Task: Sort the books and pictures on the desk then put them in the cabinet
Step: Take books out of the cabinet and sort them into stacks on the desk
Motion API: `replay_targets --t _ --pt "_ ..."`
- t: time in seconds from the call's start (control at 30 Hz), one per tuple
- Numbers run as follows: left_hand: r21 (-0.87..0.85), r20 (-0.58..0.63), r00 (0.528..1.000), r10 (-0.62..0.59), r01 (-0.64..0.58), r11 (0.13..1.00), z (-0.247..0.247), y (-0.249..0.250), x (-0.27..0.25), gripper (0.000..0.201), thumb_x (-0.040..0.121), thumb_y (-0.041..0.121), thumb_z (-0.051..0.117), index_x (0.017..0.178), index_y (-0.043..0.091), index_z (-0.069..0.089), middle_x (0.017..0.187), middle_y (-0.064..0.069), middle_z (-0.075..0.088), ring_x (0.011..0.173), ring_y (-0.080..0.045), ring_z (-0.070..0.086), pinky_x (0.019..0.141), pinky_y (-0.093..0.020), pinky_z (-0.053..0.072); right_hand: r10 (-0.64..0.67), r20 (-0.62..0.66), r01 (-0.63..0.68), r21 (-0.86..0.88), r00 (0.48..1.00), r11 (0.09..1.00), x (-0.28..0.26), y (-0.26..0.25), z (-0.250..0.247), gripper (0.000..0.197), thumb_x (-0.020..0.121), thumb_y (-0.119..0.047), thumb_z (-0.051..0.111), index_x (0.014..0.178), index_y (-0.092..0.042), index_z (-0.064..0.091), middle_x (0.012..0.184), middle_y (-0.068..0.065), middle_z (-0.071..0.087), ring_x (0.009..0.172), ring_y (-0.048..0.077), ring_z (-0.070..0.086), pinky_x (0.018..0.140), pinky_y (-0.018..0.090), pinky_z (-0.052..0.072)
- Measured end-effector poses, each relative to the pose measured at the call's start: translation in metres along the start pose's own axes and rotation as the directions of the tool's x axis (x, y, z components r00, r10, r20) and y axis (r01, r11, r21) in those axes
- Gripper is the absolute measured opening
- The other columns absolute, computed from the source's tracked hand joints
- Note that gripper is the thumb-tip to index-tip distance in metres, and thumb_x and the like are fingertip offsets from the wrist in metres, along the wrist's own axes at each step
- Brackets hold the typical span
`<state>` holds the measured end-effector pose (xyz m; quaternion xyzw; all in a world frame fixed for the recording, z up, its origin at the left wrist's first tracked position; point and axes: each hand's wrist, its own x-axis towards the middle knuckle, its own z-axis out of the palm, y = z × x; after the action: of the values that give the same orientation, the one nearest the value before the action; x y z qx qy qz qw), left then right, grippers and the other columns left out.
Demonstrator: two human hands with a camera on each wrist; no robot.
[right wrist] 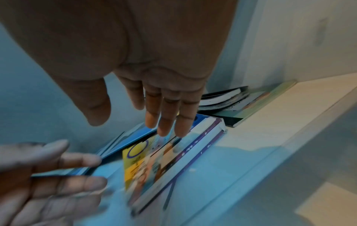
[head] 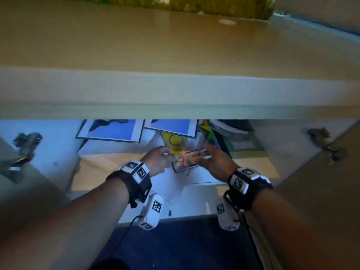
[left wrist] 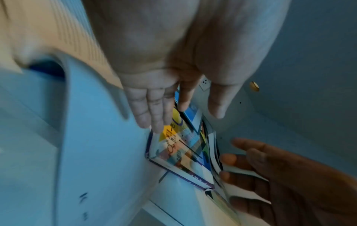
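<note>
A colourful book [head: 185, 160] with a yellow cover panel lies tilted on the cabinet shelf [head: 105, 172], leaning on things behind it. My left hand [head: 161, 157] is at its left edge and my right hand [head: 208, 156] at its right edge. In the left wrist view the left hand [left wrist: 185, 110] has straight fingers over the book [left wrist: 179, 149]. In the right wrist view the right hand [right wrist: 135, 113] lays straight fingertips [right wrist: 170, 128] on the book [right wrist: 158, 165]. Two blue framed pictures [head: 113, 131] lean at the back of the shelf.
A stack of other books [right wrist: 231, 104] lies at the shelf's right end [head: 241, 145]. The desk top [head: 175, 55] overhangs the cabinet. Both doors stand open, with hinges on the left [head: 27, 145] and right [head: 321, 141]. A dark blue floor [head: 185, 246] is below.
</note>
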<state>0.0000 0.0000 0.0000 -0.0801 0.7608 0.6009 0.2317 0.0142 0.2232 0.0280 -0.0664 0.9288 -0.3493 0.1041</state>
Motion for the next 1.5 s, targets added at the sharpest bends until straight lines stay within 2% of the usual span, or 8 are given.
replay_targets --t 0.27,0.43,0.57,0.7,0.87,1.03,1.23,1.5 --pt "0.083 -0.289 0.950 0.119 -0.099 0.992 0.018 -0.013 0.065 0.038 0.069 0.048 0.067 0.083 0.013 0.059 0.083 -0.014 0.063 0.082 -0.035 0.065 0.076 -0.043 0.055 0.040 -0.207 -0.053 -0.057 0.978 0.997 0.067 0.044 -0.002 0.027 0.095 -0.030 0.066 0.116 -0.012 0.066 0.103 0.009 0.065 0.103 0.030 0.064 0.074 0.032 0.038" --pt "-0.158 -0.326 0.945 0.010 -0.065 0.985 0.021 -0.012 0.076 0.063 0.070 0.047 0.075 0.117 0.006 0.066 0.101 -0.023 0.072 0.072 -0.023 0.063 0.073 -0.032 0.058 0.227 -0.113 -0.220 0.073 0.967 0.973 0.096 0.067 0.001 0.046 0.096 -0.046 0.063 0.123 -0.009 0.068 0.124 0.017 0.067 0.115 0.034 0.062 0.092 0.036 0.048" --pt "-0.135 -0.325 0.943 -0.071 0.028 0.990 0.030 -0.016 0.079 0.060 0.086 0.036 0.074 0.131 -0.001 0.058 0.129 -0.029 0.061 0.109 -0.037 0.065 0.070 -0.034 0.055 0.247 -0.128 -0.237 0.084 0.961 0.968 0.110 0.087 0.006 0.051 0.090 -0.066 0.055 0.076 -0.019 0.067 0.089 0.015 0.069 0.097 0.036 0.069 0.072 0.034 0.047" --pt "-0.009 -0.385 0.921 -0.049 0.050 0.999 0.028 -0.023 0.079 0.055 0.084 0.038 0.076 0.120 -0.002 0.063 0.086 -0.022 0.066 0.082 -0.035 0.068 0.069 -0.035 0.057 0.296 -0.067 -0.296 0.010 0.953 0.955 0.106 0.094 0.008 0.061 0.095 -0.067 0.047 0.101 -0.010 0.068 0.103 0.018 0.065 0.104 0.035 0.066 0.086 0.036 0.049" --pt "-0.043 -0.389 0.921 0.000 -0.018 0.999 0.024 -0.034 0.086 0.041 0.092 0.022 0.065 0.126 0.000 0.063 0.127 -0.022 0.065 0.115 -0.037 0.064 0.100 -0.048 0.053 0.061 -0.128 -0.069 -0.057 0.990 0.996 0.115 0.068 -0.002 0.047 0.101 -0.056 0.045 0.143 -0.036 0.051 0.136 0.005 0.061 0.123 0.032 0.059 0.100 0.035 0.044" --pt "-0.044 -0.426 0.904 0.042 -0.067 0.997 0.032 -0.027 0.065 0.035 0.103 0.034 0.050 0.120 0.006 0.057 0.103 -0.010 0.057 0.096 -0.027 0.053 0.087 -0.036 0.041 0.105 -0.035 -0.097 0.171 0.994 0.980 0.143 0.103 0.020 0.098 0.056 -0.085 0.075 0.138 -0.037 0.053 0.139 -0.002 0.063 0.114 0.025 0.068 0.099 0.044 0.055" --pt "-0.204 -0.377 0.925 -0.056 -0.024 0.979 0.023 -0.033 0.043 0.064 0.093 0.062 0.052 0.130 0.009 0.057 0.132 -0.015 0.060 0.117 -0.034 0.058 0.100 -0.040 0.045 0.235 0.046 -0.238 0.311 0.971 0.920 0.106 0.088 0.011 0.030 0.078 -0.019 0.071 0.105 -0.007 0.066 0.087 0.009 0.065 0.072 0.026 0.061 0.064 0.027 0.043" --pt "-0.572 -0.121 0.991 -0.051 -0.028 0.820 0.003 -0.048 0.009 0.087 0.082 0.081 0.047 0.138 0.016 0.058 0.128 -0.022 0.065 0.112 -0.041 0.067 0.104 -0.053 0.044 0.227 0.152 -0.270 0.394 0.962 0.879 0.068 0.093 0.019 0.052 0.057 -0.015 0.067 0.107 -0.023 0.061 0.103 0.022 0.066 0.085 0.034 0.060 0.072 0.046 0.048"
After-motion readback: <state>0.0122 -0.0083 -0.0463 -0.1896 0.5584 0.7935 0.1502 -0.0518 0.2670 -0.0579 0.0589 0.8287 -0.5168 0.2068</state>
